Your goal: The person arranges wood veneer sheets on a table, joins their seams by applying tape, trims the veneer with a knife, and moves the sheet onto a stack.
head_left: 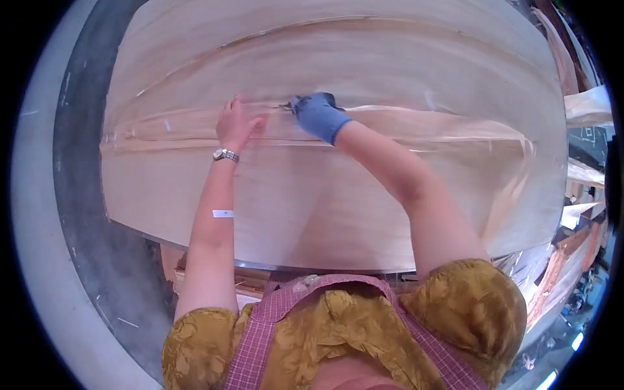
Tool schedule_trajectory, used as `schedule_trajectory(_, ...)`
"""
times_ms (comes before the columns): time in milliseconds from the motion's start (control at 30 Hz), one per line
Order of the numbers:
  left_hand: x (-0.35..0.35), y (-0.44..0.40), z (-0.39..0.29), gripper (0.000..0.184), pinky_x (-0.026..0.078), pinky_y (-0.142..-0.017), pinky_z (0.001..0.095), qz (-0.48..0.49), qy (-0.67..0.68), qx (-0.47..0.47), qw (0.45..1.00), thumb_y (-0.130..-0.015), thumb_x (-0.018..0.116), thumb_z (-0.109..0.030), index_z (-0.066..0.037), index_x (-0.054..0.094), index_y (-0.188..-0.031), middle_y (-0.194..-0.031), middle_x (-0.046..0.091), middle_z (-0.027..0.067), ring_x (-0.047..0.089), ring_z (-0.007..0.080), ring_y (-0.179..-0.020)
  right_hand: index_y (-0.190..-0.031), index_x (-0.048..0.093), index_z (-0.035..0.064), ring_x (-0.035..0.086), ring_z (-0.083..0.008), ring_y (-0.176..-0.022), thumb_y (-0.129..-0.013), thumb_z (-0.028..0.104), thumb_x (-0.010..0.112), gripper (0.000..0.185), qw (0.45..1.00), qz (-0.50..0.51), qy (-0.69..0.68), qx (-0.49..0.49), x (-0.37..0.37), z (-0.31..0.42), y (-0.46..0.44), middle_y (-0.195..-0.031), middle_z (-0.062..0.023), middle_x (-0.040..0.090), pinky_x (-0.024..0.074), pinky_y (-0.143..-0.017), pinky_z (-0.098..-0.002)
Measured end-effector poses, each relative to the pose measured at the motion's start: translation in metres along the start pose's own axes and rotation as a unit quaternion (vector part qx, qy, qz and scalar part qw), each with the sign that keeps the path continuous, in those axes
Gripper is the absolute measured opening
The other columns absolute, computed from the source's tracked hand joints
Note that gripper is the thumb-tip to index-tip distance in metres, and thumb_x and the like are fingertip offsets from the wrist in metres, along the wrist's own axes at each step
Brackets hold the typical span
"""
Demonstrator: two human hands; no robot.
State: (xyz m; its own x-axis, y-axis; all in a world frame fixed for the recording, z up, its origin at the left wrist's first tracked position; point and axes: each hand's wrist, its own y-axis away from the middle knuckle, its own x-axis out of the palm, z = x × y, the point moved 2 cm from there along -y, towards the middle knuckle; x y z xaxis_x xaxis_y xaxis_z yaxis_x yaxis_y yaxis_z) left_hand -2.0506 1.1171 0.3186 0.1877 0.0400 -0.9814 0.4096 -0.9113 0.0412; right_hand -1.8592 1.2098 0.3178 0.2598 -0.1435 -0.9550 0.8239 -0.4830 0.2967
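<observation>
Thin, pale wood veneer sheets (312,201) lie in layers in front of me, with a narrow, uneven veneer strip (188,125) running across them from left to right. My left hand (236,127), bare with a watch (225,155) at the wrist, is over this strip, fingers apart and holding nothing. To its right, my right hand (316,116) wears a blue glove and is closed around a small dark tool (331,99). A thin dark tip points left from the glove at the strip's upper edge. Blur and the fingers hide the tool's exact kind.
Grey floor (91,240) curves around the stack's left side. Along the right stand torn veneer pieces and scraps (562,266) with plastic sheeting. More wood scraps (250,283) show below the near edge. A small white label (223,213) sticks to my left forearm.
</observation>
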Motion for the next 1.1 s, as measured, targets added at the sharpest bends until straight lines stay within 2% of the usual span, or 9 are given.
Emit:
schedule_trajectory(133, 0.005, 0.001, 0.001, 0.091, 0.050, -0.093, 0.0437, -0.028, -0.053, 0.006, 0.998, -0.066, 0.083, -0.043, -0.009, 0.043, -0.141, -0.129, 0.055, 0.0170, 0.055, 0.0321, -0.118, -0.117, 0.054, 0.0068, 0.072, -0.0306, -0.083, -0.092, 0.016, 0.051, 0.027, 0.998, 0.015, -0.046, 0.045, 0.011, -0.052, 0.064, -0.096, -0.0140, 0.071, 0.0541, -0.058, -0.0453)
schedule_trajectory(333, -0.012, 0.004, -0.018, 0.090, 0.049, -0.091, 0.0457, 0.034, -0.038, -0.015, 0.999, -0.068, 0.083, -0.042, -0.007, 0.043, -0.140, -0.129, 0.055, 0.0174, 0.056, 0.0344, -0.113, -0.115, 0.052, 0.0058, 0.071, -0.0286, -0.072, -0.094, 0.019, 0.049, 0.025, 0.995, -0.010, -0.060, 0.084, 0.045, -0.110, 0.124, -0.083, -0.0136, 0.071, 0.0523, -0.051, -0.0459)
schedule_trajectory(433, -0.012, 0.007, -0.028, 0.069, 0.049, -0.091, 0.0461, 0.013, -0.031, -0.007, 0.999, -0.078, 0.075, -0.036, -0.005, 0.049, -0.134, -0.127, 0.057, 0.0168, 0.056, 0.0344, -0.110, -0.113, 0.052, 0.0053, 0.071, -0.0273, -0.071, -0.093, 0.018, 0.050, 0.023, 0.996, -0.013, -0.046, 0.071, 0.039, -0.111, 0.136, -0.080, -0.0122, 0.070, 0.0512, -0.049, -0.0435)
schedule_trajectory(533, 0.026, 0.031, -0.113, 0.044, 0.047, -0.094, 0.0448, -0.136, -0.003, 0.254, 0.958, -0.089, 0.063, -0.031, -0.004, 0.058, -0.123, -0.123, 0.060, 0.0148, 0.056, 0.0318, -0.112, -0.110, 0.052, 0.0053, 0.070, -0.0270, -0.069, -0.091, 0.016, 0.051, 0.022, 0.996, -0.045, -0.047, 0.055, 0.042, -0.108, 0.130, -0.078, -0.0112, 0.069, 0.0502, -0.047, -0.0425)
schedule_trajectory(567, 0.032, 0.044, -0.152, 0.040, 0.047, -0.094, 0.0442, -0.125, 0.084, 0.270, 0.951, -0.091, 0.060, -0.031, -0.004, 0.061, -0.120, -0.122, 0.061, 0.0142, 0.056, 0.0309, -0.112, -0.109, 0.052, 0.0054, 0.070, -0.0270, -0.069, -0.090, 0.015, 0.052, 0.021, 0.995, -0.062, -0.062, 0.045, 0.046, -0.109, 0.127, -0.078, -0.0111, 0.069, 0.0500, -0.047, -0.0426)
schedule_trajectory(700, 0.031, 0.063, -0.208, 0.048, 0.049, -0.091, 0.0435, 0.016, 0.080, 0.132, 0.988, -0.087, 0.065, -0.036, -0.006, 0.059, -0.124, -0.127, 0.059, 0.0102, 0.058, 0.0298, -0.113, -0.106, 0.051, 0.0055, 0.071, -0.0272, -0.070, -0.088, 0.015, 0.054, 0.021, 0.996, -0.075, -0.047, 0.025, 0.049, -0.112, 0.133, -0.078, -0.0121, 0.069, 0.0502, -0.048, -0.0423)
schedule_trajectory(733, 0.035, 0.062, -0.208, 0.050, 0.050, -0.090, 0.0432, 0.037, 0.061, 0.110, 0.991, -0.087, 0.066, -0.038, -0.006, 0.059, -0.125, -0.128, 0.058, 0.0099, 0.058, 0.0290, -0.113, -0.105, 0.057, 0.0090, 0.071, -0.0307, -0.083, -0.088, 0.017, 0.054, 0.019, 0.992, -0.031, -0.113, 0.045, 0.037, -0.114, 0.137, -0.096, -0.0134, 0.071, 0.0532, -0.059, -0.0473)
schedule_trajectory(833, 0.032, 0.061, -0.190, 0.055, 0.051, -0.088, 0.0420, 0.035, 0.047, 0.116, 0.991, -0.085, 0.067, -0.040, -0.006, 0.058, -0.127, -0.130, 0.056, 0.0084, 0.058, 0.0280, -0.113, -0.108, 0.056, 0.0093, 0.071, -0.0316, -0.084, -0.089, 0.017, 0.053, 0.021, 0.993, 0.008, -0.092, 0.070, 0.035, -0.116, 0.144, -0.098, -0.0142, 0.071, 0.0536, -0.061, -0.0468)
schedule_trajectory(1100, 0.035, 0.060, -0.194, 0.058, 0.051, -0.088, 0.0406, 0.031, 0.042, 0.111, 0.992, -0.084, 0.068, -0.042, -0.006, 0.059, -0.128, -0.129, 0.057, 0.0068, 0.057, 0.0262, -0.114, -0.110, 0.053, 0.0100, 0.071, -0.0302, -0.073, -0.093, 0.015, 0.047, 0.018, 0.986, -0.016, -0.117, 0.120, 0.072, -0.192, 0.246, -0.080, -0.0121, 0.071, 0.0506, -0.052, -0.0467)
